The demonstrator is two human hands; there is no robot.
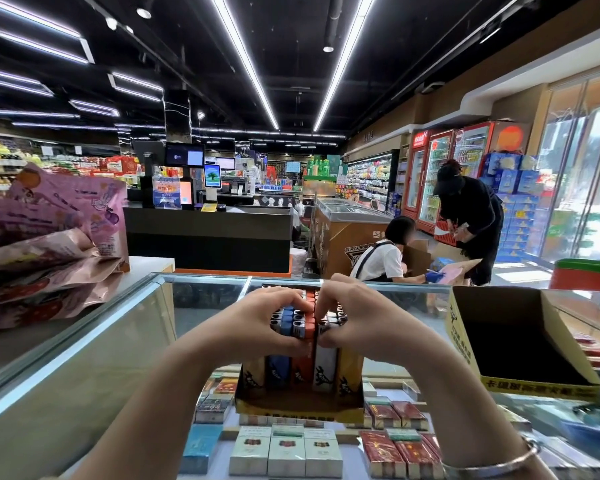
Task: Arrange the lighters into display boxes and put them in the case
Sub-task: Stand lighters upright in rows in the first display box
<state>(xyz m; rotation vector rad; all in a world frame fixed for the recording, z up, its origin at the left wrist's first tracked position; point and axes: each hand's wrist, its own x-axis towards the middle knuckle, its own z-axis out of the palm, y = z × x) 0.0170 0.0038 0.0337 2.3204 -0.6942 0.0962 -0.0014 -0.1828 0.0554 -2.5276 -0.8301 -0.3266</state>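
Fingers of both hands curled over the lighter tops. L hand (pixel 257 322) grips the left block of lighters (pixel 300 344), R hand (pixel 355 322) grips the right block; fingertips nearly meet mid-row, thumbs on the near face.

Lighters stand upright, packed in rows, in a yellow display box (pixel 298 407) on the glass case (pixel 84 341). Mixed colours: black, blue, orange, white, yellow. Box looks full or nearly so; back rows hidden by hands.

Second box (pixel 520 344), same print, sits to the R on the glass, tilted, looks empty.

Step, judged: squaring up the rows. To do well: press blocks inward evenly, keep tops level, don't lift, since one lighter riding up would jam neighbours. Steady box base so it doesn't slide on glass.

Cigarette packs (pixel 284 452) show under the glass. Snack bags (pixel 49 237) stacked far L.
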